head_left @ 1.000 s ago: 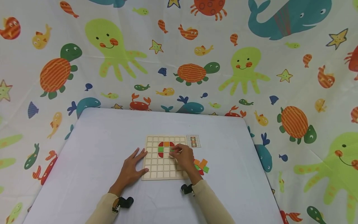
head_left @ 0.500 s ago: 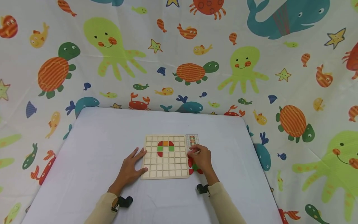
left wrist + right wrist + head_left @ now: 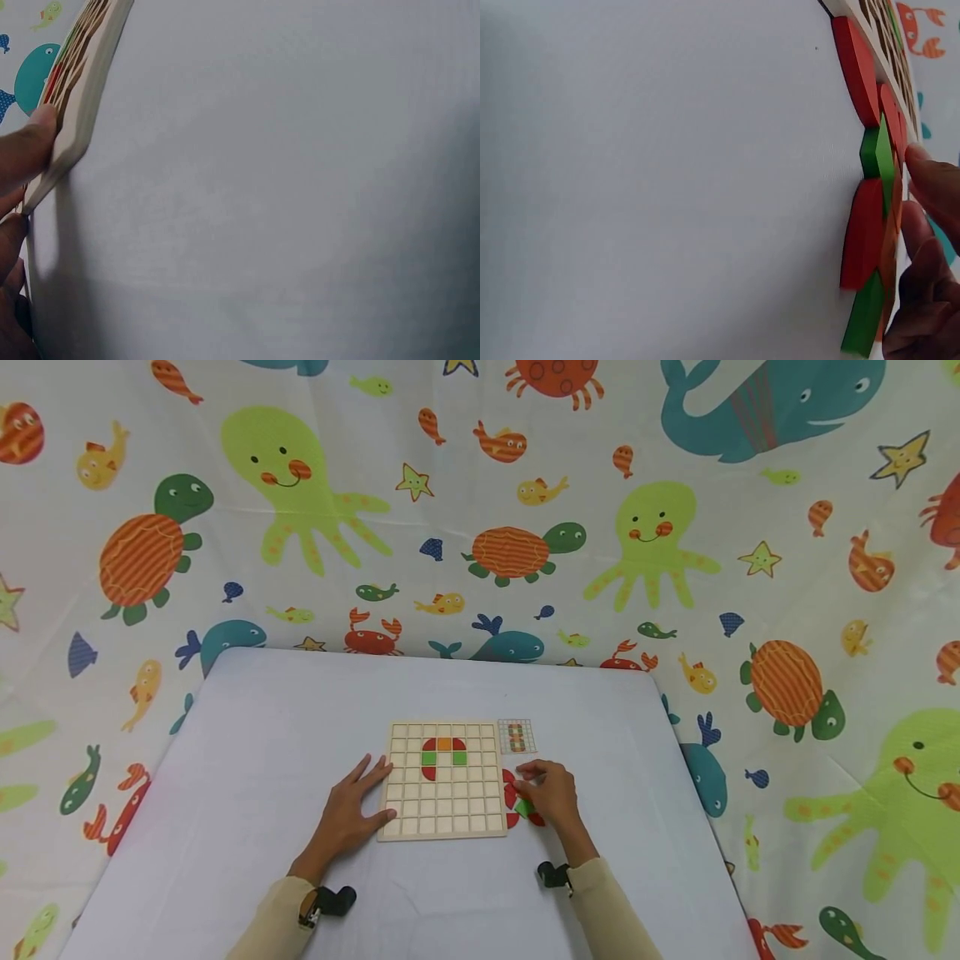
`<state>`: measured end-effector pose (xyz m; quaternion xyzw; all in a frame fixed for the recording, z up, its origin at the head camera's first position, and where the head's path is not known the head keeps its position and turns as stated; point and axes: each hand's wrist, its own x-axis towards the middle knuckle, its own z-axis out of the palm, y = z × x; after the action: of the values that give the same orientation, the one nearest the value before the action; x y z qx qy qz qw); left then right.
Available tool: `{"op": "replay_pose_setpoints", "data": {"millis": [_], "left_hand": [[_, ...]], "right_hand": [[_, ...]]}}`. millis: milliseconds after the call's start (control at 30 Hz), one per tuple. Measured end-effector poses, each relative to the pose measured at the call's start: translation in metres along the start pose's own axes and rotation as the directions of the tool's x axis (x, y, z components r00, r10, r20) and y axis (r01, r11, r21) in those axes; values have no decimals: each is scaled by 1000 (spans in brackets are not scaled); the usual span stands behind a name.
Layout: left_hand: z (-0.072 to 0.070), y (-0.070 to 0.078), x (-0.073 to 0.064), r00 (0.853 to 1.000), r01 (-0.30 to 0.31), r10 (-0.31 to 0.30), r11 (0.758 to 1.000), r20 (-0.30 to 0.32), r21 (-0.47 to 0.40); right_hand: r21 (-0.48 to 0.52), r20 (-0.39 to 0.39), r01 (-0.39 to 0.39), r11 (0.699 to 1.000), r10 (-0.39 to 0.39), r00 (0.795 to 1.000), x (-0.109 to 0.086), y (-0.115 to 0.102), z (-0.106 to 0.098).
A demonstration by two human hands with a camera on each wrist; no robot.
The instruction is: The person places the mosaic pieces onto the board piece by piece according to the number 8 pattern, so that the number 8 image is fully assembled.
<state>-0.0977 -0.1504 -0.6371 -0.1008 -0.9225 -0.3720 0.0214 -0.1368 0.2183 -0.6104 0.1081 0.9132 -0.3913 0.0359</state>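
Observation:
A wooden grid board (image 3: 450,837) lies on the white table. My left hand (image 3: 347,817) rests at its left edge with fingers spread; in the left wrist view the fingers (image 3: 30,150) touch the board's rim (image 3: 94,97). Set in the board's upper cells are red, orange and green pieces, among them an orange square (image 3: 445,744) and a green square (image 3: 460,758). My right hand (image 3: 552,793) is over loose pieces beside the board, fingertips close to them and nothing visible between. In the right wrist view a red piece (image 3: 862,232) and a green piece (image 3: 877,157) lie under the fingers.
A small printed pattern card (image 3: 517,737) lies by the board's upper right corner. White cloth covers the table (image 3: 300,710). Behind it hangs a curtain (image 3: 420,552) printed with sea animals.
My right hand has moved from the board's cells rightward to the loose pieces, then slightly further right and down, uncovering the card. A green square shows where its fingers were. My left hand stays put.

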Motion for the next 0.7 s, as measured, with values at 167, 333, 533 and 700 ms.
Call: {"op": "replay_pose_setpoints", "data": {"millis": [167,333,533,700], "left_hand": [[0,0,-1,1000,-3,3,1000,0,3],[0,-2,-1,1000,-1,1,1000,-5,9],[1,-2,-1,1000,-12,12,1000,-14,2],[1,0,-2,1000,-5,5,1000,-12,0]], "right_hand": [[-65,10,-2,998,3,1000,-9,5,-8],[-121,23,29,992,-26,999,-13,8,-12],[-91,36,43,995,-40,999,-15,7,-13],[10,-23,52,999,-52,998,-16,0,-8]]}}
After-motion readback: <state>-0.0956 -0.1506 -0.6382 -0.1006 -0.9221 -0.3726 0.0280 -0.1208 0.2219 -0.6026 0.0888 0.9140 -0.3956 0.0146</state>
